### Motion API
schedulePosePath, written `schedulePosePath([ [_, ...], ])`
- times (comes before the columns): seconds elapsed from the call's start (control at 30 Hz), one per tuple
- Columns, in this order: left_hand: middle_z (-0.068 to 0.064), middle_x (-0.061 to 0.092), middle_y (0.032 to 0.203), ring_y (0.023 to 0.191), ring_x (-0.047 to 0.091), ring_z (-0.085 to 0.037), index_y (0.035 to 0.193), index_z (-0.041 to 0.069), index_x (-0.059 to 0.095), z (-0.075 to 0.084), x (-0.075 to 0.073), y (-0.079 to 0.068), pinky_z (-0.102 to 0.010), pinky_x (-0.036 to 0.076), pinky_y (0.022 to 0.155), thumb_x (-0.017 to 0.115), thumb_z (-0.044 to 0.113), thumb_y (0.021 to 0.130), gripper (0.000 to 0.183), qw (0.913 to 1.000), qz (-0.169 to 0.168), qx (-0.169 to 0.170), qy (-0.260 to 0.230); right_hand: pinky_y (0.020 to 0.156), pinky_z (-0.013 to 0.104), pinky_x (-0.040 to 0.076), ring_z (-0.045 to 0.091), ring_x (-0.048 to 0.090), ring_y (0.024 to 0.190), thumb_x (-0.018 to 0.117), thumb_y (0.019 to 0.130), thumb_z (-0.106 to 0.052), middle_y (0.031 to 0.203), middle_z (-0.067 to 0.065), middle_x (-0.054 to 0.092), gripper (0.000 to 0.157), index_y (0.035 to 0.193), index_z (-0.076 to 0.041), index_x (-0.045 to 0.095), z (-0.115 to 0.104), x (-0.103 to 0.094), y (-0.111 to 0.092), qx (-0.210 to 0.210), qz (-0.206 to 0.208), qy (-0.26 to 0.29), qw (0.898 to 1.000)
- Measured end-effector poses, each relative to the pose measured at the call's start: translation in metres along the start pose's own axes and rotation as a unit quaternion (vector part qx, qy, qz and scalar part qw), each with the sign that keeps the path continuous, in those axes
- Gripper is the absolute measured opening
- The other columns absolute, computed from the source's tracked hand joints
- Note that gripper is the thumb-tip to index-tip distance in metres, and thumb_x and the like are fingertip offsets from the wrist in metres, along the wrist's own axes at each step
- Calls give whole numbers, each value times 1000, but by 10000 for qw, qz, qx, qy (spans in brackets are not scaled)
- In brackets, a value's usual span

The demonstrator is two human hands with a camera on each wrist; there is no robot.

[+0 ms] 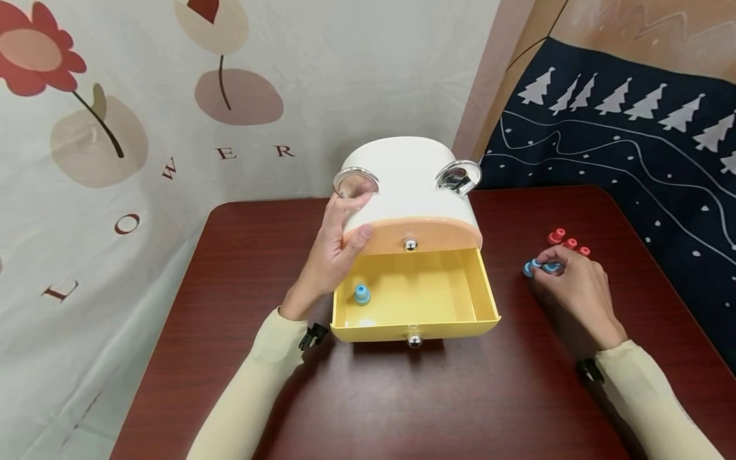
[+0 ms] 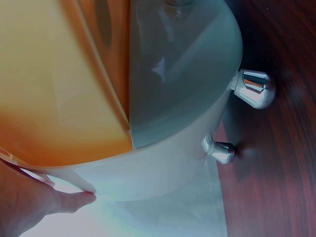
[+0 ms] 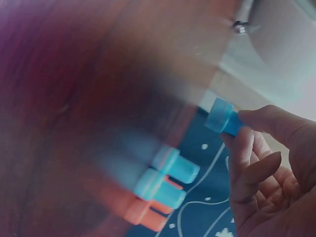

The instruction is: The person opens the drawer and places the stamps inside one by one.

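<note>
My left hand [image 1: 329, 259] grips the left side of a white mini drawer cabinet [image 1: 402, 166], its thumb on the peach front [image 1: 443, 235]. In the left wrist view, part of this hand lies against the cabinet's edge. Below the peach front, a yellow drawer [image 1: 420, 294] is pulled out, with one small blue stamp [image 1: 361, 294] standing in its left part. At the right, my right hand [image 1: 577, 287] pinches another blue stamp [image 3: 219, 116] between thumb and fingers. Other blue stamps [image 3: 160, 188] stand beside it on the table, near several red stamps [image 1: 556, 236].
The cabinet has silver ear-like rings [image 1: 458, 177] on top and round silver knobs [image 1: 414, 340] on its fronts. It stands on a dark red-brown table [image 1: 241, 268]. Printed cloths [image 1: 356, 70] hang behind the table and along its right side.
</note>
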State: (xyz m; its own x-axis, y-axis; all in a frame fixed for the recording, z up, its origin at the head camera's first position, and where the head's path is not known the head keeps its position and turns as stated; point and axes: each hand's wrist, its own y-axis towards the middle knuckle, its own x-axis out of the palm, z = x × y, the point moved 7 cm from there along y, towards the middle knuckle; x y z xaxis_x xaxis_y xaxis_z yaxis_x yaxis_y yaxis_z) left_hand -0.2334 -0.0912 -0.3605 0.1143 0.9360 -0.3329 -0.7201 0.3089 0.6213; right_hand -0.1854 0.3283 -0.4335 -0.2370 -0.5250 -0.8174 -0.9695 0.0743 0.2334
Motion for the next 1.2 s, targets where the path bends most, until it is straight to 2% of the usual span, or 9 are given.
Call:
schedulePosePath([
  [0.13, -19, 46, 152, 123, 49, -29, 152, 8, 53, 0, 0, 0, -44, 42, 99, 57, 49, 111, 57, 10000, 1, -14, 16, 61, 26, 45, 19, 62, 75, 84, 97, -27, 89, 8, 76, 19, 107, -13, 76, -13, -9, -8, 57, 184, 164, 9997],
  [0.27, -19, 46, 151, 124, 48, -29, 152, 8, 53, -1, 0, 0, -45, 42, 99, 57, 51, 111, 58, 10000, -7, -14, 23, 60, 19, 46, 17, 59, 73, 86, 96, -25, 88, 6, 75, 19, 107, -13, 78, -30, -16, -14, 46, 314, 411, 9987],
  [0.43, -19, 46, 151, 124, 48, -29, 151, 9, 54, -1, 0, 1, -45, 42, 99, 58, 45, 111, 54, 10000, -2, -17, -26, 58, 18, 45, 14, 56, 73, 89, 94, -23, 83, 4, 70, 19, 108, -13, 80, -52, -26, -21, -19, 520, 708, 9961],
  [0.67, -18, 45, 154, 127, 48, -27, 151, 8, 53, -4, 0, 0, -45, 43, 102, 56, 54, 111, 61, 10000, -18, -56, -52, 63, 16, 45, 10, 55, 75, 90, 93, -20, 83, 1, 68, 19, 109, -16, 81, -77, -39, -28, -185, 788, 978, 9919],
  [0.87, -18, 45, 153, 128, 47, -27, 150, 8, 54, -3, 0, 0, -46, 42, 102, 56, 54, 111, 61, 10000, -12, -52, -37, 63, 14, 46, 9, 57, 75, 92, 91, -14, 83, -3, 69, 20, 108, -19, 82, -98, -45, -31, -447, 917, 1304, 9862],
  [1.1, -21, 47, 149, 126, 47, -30, 151, 6, 55, -2, -1, 0, -45, 41, 101, 61, 26, 108, 48, 10000, 33, 19, -12, 60, 15, 46, 9, 60, 70, 91, 89, -5, 87, -7, 75, 24, 107, -18, 81, -130, -43, -32, -973, 800, 1600, 9790],
  [1.2, -22, 47, 149, 126, 47, -31, 151, 6, 55, -3, 0, 0, -45, 40, 101, 61, 22, 107, 48, 10000, 42, 42, -54, 59, 16, 46, 9, 59, 69, 92, 87, -1, 88, -6, 75, 28, 108, -16, 80, -141, -40, -33, -1131, 733, 1670, 9767],
])
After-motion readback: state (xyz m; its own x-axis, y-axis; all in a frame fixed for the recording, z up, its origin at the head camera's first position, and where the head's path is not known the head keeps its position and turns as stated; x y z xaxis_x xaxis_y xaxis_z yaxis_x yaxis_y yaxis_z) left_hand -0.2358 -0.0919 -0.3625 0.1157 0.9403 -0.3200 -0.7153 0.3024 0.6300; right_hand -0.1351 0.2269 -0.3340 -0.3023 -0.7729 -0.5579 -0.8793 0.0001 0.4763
